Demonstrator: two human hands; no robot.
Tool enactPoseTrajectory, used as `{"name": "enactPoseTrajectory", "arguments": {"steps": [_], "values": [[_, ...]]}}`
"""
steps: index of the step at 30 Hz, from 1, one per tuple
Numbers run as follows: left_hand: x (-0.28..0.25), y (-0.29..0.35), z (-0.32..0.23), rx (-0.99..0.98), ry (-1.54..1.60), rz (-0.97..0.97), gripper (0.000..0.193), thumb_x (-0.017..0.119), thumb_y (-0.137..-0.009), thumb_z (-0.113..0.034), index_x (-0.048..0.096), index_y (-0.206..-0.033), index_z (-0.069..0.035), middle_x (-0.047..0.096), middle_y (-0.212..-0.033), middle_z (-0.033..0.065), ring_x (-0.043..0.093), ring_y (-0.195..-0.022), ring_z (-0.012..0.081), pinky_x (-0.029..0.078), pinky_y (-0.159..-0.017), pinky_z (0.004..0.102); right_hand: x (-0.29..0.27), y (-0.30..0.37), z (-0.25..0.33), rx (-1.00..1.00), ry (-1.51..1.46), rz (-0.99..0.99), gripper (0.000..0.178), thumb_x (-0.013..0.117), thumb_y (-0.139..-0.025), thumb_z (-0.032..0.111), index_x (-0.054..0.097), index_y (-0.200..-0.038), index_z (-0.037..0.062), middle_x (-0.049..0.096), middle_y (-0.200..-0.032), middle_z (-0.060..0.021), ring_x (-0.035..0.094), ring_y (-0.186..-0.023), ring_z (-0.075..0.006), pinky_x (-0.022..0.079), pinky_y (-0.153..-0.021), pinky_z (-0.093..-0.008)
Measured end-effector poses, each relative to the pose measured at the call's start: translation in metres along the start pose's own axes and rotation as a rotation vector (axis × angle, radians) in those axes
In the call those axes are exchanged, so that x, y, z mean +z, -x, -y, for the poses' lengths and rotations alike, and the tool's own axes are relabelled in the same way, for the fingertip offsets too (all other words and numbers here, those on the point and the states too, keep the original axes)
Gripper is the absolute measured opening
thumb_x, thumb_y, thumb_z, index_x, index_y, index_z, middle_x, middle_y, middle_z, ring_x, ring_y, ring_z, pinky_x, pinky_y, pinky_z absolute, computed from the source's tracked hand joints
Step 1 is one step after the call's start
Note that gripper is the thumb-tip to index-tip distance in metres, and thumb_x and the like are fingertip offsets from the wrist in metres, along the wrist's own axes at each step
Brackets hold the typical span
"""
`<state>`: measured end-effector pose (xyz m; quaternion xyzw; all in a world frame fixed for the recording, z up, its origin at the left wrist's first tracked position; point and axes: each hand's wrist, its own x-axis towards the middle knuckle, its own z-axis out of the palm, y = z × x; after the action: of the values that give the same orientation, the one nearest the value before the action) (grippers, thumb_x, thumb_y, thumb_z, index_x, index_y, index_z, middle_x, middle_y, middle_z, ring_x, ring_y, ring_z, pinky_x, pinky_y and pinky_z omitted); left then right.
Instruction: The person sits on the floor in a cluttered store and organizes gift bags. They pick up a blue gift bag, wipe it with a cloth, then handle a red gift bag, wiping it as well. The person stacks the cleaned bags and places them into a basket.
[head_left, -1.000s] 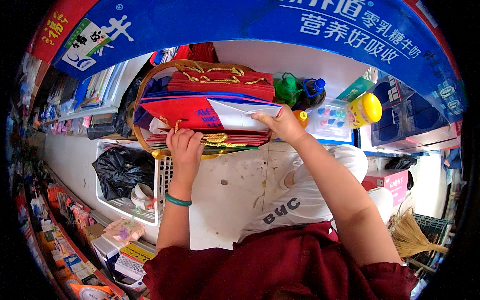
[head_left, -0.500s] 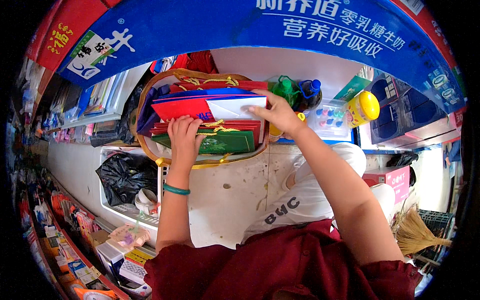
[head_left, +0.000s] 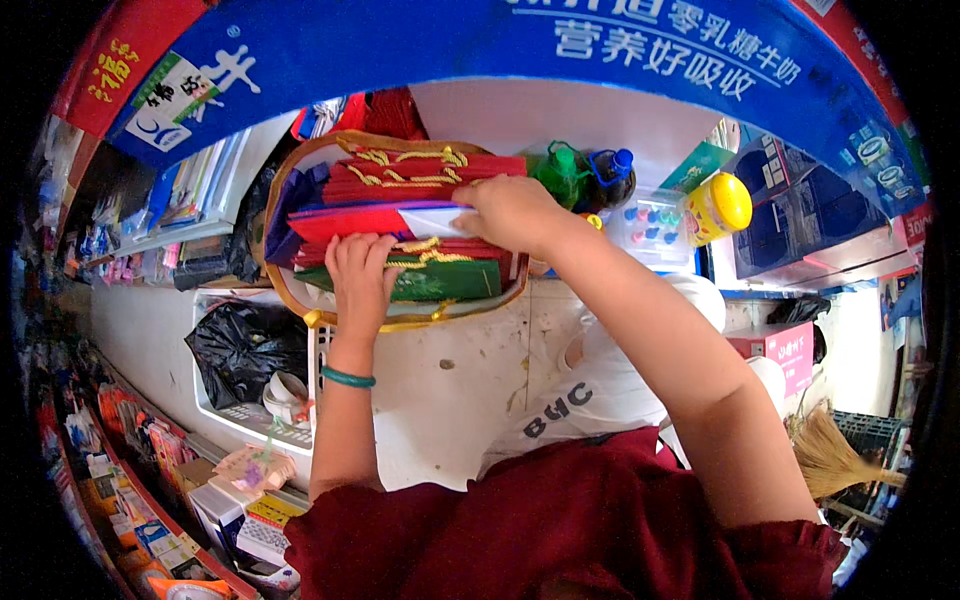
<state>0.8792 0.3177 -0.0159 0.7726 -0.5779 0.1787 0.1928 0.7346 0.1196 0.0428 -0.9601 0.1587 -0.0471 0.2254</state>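
Observation:
A large open carrier with a brown-gold rim holds folded paper gift bags standing on edge. My left hand has its fingers hooked over the front stack of red and green gift bags with yellow cord handles. Behind that stack sits a flat red, blue and white paper bag. My right hand comes down on its right part, fingers bent around the top edge; their tips are partly hidden. More red gift bags with gold cords fill the rear of the carrier.
Right of the carrier stand a green bottle, a dark bottle with a blue cap and a yellow tub. A white basket with a black plastic bag lies at left. A broom is at lower right.
My right hand has moved left and the red, blue and white bag sits lower in the carrier, showing more of the rear red bags. My left hand stays at the front stack.

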Motion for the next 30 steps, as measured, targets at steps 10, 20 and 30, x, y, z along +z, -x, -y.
{"name": "enactPoseTrajectory", "arguments": {"steps": [10, 20, 30], "values": [[0.002, -0.005, 0.007, -0.012, 0.013, 0.014, 0.048, 0.074, -0.063, -0.012, 0.057, -0.107, -0.01, 0.054, -0.102, 0.0088, 0.049, -0.104, 0.0277, 0.03, -0.099, 0.0478, -0.027, 0.007, -0.03, 0.014, 0.003, -0.218, 0.034, 0.056, -0.086, 0.033, 0.063, -0.106, 0.0057, 0.064, -0.089, -0.0196, 0.061, -0.084, -0.036, 0.048, -0.074, -0.0426], [0.017, -0.038, 0.016, 0.067, 0.015, -0.023, 0.044, 0.074, -0.063, -0.014, 0.058, -0.104, -0.009, 0.055, -0.099, 0.0076, 0.049, -0.1, 0.0273, 0.031, -0.098, 0.0472, -0.078, 0.071, 0.013, -0.072, 0.148, -0.475, 0.018, 0.059, -0.084, 0.027, 0.061, -0.088, 0.0101, 0.063, -0.067, -0.0152, 0.062, -0.063, -0.0342, 0.049, -0.057, -0.0446], [0.037, -0.057, 0.027, 0.007, -0.046, 0.125, 0.053, 0.074, -0.067, -0.022, 0.055, -0.115, -0.008, 0.054, -0.111, 0.0121, 0.048, -0.107, 0.0312, 0.032, -0.096, 0.0476, -0.087, 0.06, 0.024, -0.144, 0.351, -0.524, 0.012, 0.057, -0.08, 0.021, 0.06, -0.084, 0.0109, 0.064, -0.069, -0.0117, 0.065, -0.063, -0.0289, 0.051, -0.053, -0.0405]]}}
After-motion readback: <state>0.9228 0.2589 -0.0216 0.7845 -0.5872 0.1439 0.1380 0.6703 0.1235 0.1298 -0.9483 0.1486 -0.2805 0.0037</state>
